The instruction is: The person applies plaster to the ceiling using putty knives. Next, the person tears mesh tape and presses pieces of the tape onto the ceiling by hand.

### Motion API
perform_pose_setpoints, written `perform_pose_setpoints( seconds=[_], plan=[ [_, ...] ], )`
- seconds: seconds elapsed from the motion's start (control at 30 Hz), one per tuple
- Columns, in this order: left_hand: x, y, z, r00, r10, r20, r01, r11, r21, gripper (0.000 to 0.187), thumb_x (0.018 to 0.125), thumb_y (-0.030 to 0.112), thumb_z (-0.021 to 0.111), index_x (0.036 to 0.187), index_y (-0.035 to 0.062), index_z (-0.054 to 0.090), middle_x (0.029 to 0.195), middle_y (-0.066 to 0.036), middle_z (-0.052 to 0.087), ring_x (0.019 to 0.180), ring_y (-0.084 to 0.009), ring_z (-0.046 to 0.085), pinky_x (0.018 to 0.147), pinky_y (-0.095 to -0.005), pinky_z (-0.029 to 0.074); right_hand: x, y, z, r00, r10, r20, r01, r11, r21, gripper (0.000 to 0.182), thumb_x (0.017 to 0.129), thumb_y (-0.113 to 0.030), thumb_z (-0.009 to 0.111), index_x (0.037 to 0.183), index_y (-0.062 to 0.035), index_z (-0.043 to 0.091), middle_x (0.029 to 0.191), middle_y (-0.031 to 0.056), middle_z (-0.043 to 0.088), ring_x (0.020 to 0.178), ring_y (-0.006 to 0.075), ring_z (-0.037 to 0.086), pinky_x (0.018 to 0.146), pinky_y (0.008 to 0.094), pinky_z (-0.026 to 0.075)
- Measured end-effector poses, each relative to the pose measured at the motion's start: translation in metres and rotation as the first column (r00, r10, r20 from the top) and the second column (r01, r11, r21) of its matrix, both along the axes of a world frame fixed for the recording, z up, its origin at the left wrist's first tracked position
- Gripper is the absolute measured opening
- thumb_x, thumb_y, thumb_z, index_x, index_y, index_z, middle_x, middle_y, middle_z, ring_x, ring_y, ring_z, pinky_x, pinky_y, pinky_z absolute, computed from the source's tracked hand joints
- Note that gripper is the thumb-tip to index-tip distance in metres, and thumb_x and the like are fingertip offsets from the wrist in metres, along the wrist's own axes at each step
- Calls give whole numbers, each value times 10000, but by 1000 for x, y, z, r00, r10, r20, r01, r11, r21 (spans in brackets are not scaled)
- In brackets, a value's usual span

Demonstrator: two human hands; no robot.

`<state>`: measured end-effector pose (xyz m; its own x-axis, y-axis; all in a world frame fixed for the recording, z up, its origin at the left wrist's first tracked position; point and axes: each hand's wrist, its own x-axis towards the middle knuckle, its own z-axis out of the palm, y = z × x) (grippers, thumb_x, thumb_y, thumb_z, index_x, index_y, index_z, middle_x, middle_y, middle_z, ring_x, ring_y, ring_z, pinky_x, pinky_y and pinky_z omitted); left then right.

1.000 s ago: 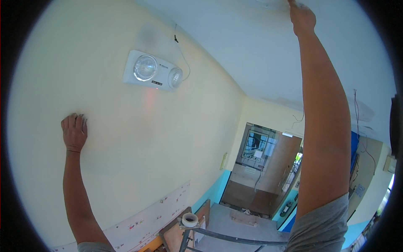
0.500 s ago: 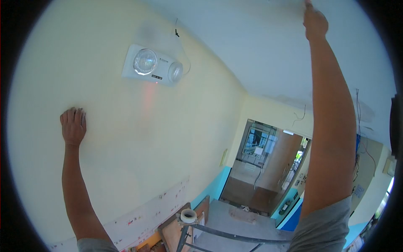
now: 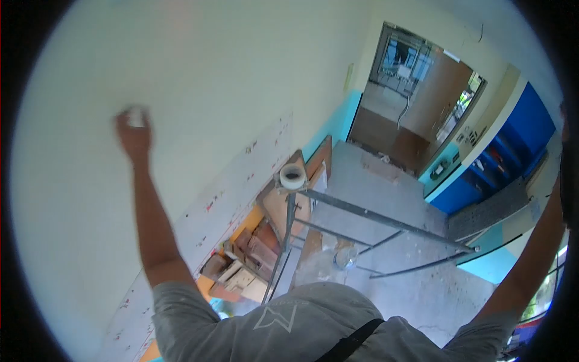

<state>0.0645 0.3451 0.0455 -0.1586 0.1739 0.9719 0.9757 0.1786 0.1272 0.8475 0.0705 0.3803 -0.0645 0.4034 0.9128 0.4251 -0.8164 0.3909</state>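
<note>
My left hand [image 3: 136, 130] is raised against the pale cream wall [image 3: 229, 78], slightly blurred. Its fingers are curled around something small and white that I cannot make out. My right forearm [image 3: 534, 259] stretches up along the right edge of the head view, and the hand at its end is out of sight. Below and to the right of my left hand, a roll of white tape [image 3: 293, 177] sits on top of a corner post of the grey metal scaffold frame [image 3: 386, 222].
Broken boards and blocks [image 3: 250, 262] are piled along the wall's foot, beside leaning wooden panels [image 3: 280, 205]. A clear plastic bag [image 3: 319, 268] and a round container [image 3: 345, 258] lie below the scaffold. Farther off are a glass doorway [image 3: 416, 90] and a blue shelf unit [image 3: 506, 145].
My view has tilted down from the ceiling, and the emergency light has left it. My left hand's fingers now curl round something white. My right arm has swung out to the right edge.
</note>
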Motion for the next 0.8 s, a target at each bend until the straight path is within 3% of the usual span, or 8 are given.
perform_pose_setpoints(
  seconds=[0.1, 0.17, 0.27, 0.3, 0.4, 0.47, 0.73, 0.8],
  plan=[
    [137, 22, -131, 771, -601, 210, 632, 682, -368, 391, 795, 300, 751, 1104, 89, 636, 1152, -110, 615, 1116, -337, 548, 1004, -467, 393, 78, -5, -199, 308, 678, -667, -739, 612, 280, 266, 950, -260, 548, 1096, -41, 586, 864, 47, 642, 752, 145, 600, 671, 292, 491],
    [215, 13, -183, 775, -543, 323, 602, 478, -640, 390, 762, 321, 762, 1100, 151, 665, 1181, -81, 612, 1183, -293, 507, 988, -484, 381, 57, -22, -344, 138, 575, -807, -681, 646, 344, 166, 949, -153, 510, 1001, -94, 656, 901, 24, 638, 774, 160, 592, 721, 314, 492],
    [276, 24, -259, 753, -574, 322, 567, 318, -760, 511, 764, 384, 744, 1203, 143, 645, 1267, -102, 555, 1247, -302, 456, 1030, -503, 350, 43, -72, -540, 143, 130, -981, -377, 924, 68, 369, 968, -316, 524, 921, 21, 665, 927, 251, 655, 867, 412, 623, 793, 450, 459],
    [291, 24, -264, 762, -558, 327, 548, 289, -785, 521, 764, 389, 743, 1209, 138, 641, 1298, -112, 528, 1273, -310, 427, 1043, -529, 333, 30, -95, -583, 23, 115, -993, -328, 939, 101, 394, 973, -325, 525, 847, 18, 672, 832, 238, 654, 821, 393, 618, 746, 446, 453],
    [325, 22, -279, 787, -519, 334, 490, 198, -849, 541, 771, 399, 738, 1225, 126, 630, 1380, -136, 452, 1343, -335, 344, 1080, -607, 272, -26, -174, -648, -178, -79, -981, -236, 971, -35, 286, 935, -242, 562, 888, 18, 671, 849, 226, 663, 833, 354, 629, 765, 432, 472],
    [337, 24, -284, 797, -508, 326, 453, 145, -880, 540, 781, 397, 730, 1234, 123, 623, 1420, -144, 408, 1377, -351, 292, 1097, -658, 218, -42, -238, -710, -76, 105, -992, -272, 955, 122, 221, 882, -156, 561, 965, 21, 663, 956, 215, 674, 927, 358, 641, 855, 424, 488],
    [351, 37, -312, 844, -456, 283, 376, 124, -918, 392, 841, 316, 687, 1182, 125, 650, 1413, -156, 414, 1375, -353, 307, 1110, -672, 197, -61, -340, -741, -142, 17, -990, -41, 999, 23, 333, 772, 17, 519, 1087, 57, 618, 1005, 244, 659, 966, 374, 634, 901, 433, 482],
    [350, 36, -308, 843, -451, 292, 399, 161, -903, 355, 856, 279, 668, 1179, 133, 657, 1405, -155, 425, 1366, -347, 319, 1109, -658, 213, -54, -332, -741, -315, 27, -949, -18, 999, 35, 399, 745, 34, 527, 1137, 54, 596, 1076, 233, 635, 982, 346, 618, 879, 431, 487]
  ],
)
